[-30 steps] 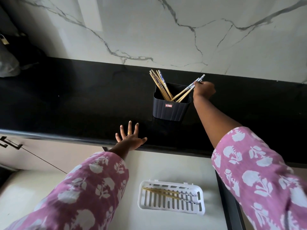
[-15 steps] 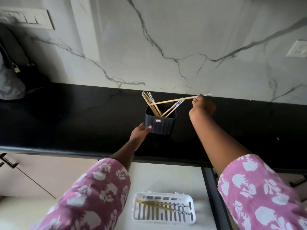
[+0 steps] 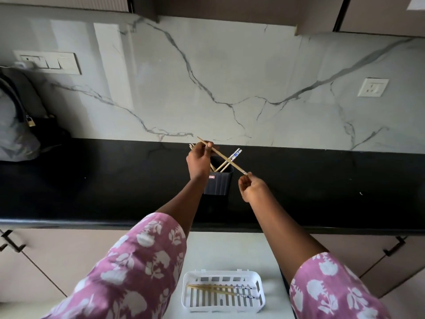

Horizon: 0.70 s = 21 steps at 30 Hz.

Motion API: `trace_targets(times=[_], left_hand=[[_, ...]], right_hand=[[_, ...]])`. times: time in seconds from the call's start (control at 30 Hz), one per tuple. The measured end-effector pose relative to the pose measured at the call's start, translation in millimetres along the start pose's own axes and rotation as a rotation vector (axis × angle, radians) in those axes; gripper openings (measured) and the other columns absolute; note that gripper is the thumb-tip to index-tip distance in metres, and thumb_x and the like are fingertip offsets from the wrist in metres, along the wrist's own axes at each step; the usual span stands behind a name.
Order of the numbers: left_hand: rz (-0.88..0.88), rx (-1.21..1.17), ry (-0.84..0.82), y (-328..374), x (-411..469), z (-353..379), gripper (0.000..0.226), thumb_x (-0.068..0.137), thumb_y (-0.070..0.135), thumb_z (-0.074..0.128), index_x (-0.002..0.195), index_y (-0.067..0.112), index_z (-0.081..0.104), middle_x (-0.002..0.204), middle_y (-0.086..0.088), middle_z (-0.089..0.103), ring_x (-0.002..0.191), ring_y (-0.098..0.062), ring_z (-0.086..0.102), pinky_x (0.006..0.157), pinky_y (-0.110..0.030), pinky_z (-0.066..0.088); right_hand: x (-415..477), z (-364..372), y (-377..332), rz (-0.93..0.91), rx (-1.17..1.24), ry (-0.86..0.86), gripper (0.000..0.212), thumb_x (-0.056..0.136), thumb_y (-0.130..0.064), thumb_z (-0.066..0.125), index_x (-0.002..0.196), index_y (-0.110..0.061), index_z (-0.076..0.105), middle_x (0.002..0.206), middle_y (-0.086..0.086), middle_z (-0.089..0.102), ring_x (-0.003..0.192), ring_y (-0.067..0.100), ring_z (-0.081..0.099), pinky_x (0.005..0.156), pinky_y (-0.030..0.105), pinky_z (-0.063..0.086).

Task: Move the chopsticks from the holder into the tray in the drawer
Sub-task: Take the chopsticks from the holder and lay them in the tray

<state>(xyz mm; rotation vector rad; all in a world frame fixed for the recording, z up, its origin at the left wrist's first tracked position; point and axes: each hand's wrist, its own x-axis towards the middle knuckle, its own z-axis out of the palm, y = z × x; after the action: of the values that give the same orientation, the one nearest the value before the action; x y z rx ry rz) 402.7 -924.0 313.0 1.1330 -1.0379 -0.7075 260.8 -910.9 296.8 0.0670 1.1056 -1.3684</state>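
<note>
A dark ribbed holder point(image 3: 219, 184) stands on the black counter with several wooden chopsticks point(image 3: 231, 158) leaning in it, some with blue-patterned tops. One chopstick point(image 3: 226, 160) is lifted clear above the holder, held slanted between both hands. My left hand point(image 3: 199, 161) pinches it near its upper left end. My right hand point(image 3: 251, 187) grips its lower right end. Below, in the open drawer, a white slotted tray point(image 3: 259, 300) holds a few chopsticks point(image 3: 220, 290) lying flat.
The black counter point(image 3: 92, 180) runs under a marble backsplash. A grey bag point(image 3: 16, 134) with a padlock sits at the far left. A switch panel point(image 3: 48, 62) and a socket point(image 3: 372, 87) are on the wall. Cabinet handles point(image 3: 394, 246) flank the drawer.
My right hand drew one chopstick out of the holder and pulled back toward me. My left hand rose from the counter edge past the holder and took the chopstick's other end.
</note>
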Motion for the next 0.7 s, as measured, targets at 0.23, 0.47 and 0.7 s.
trace_targets(times=[0.23, 0.47, 0.7], left_hand=[[0.137, 0.301, -0.179, 18.2, -6.1, -6.0, 0.019, 0.094, 0.020, 0.053, 0.089, 0.005, 0.064, 0.088, -0.007, 0.073, 0.084, -0.022, 0.069, 0.078, -0.037, 0.054], [0.102, 0.396, -0.244, 1.1, -17.8, -8.8, 0.018, 0.093, 0.018, 0.056, 0.085, 0.003, 0.062, 0.089, -0.013, 0.074, 0.088, -0.026, 0.069, 0.079, -0.039, 0.052], [0.035, 0.425, -0.338, -38.1, -30.1, -27.2, 0.023, 0.091, 0.027, 0.059, 0.076, 0.009, 0.061, 0.082, -0.012, 0.073, 0.084, -0.026, 0.071, 0.076, -0.039, 0.053]], right_hand=[[-5.3, -12.7, 7.7, -0.493, -1.001, -0.036, 0.028, 0.081, -0.020, 0.074, 0.070, 0.005, 0.065, 0.061, 0.014, 0.063, 0.053, 0.020, 0.057, 0.056, 0.035, 0.054], [-18.1, -14.6, 20.2, -1.159, -1.357, -0.282, 0.022, 0.080, -0.010, 0.071, 0.100, -0.002, 0.073, 0.098, 0.016, 0.074, 0.096, 0.026, 0.069, 0.085, 0.027, 0.049], [5.0, -33.1, 48.9, -1.093, -1.506, -0.344, 0.020, 0.080, -0.013, 0.072, 0.097, -0.002, 0.074, 0.094, 0.014, 0.076, 0.090, 0.025, 0.070, 0.078, 0.025, 0.050]])
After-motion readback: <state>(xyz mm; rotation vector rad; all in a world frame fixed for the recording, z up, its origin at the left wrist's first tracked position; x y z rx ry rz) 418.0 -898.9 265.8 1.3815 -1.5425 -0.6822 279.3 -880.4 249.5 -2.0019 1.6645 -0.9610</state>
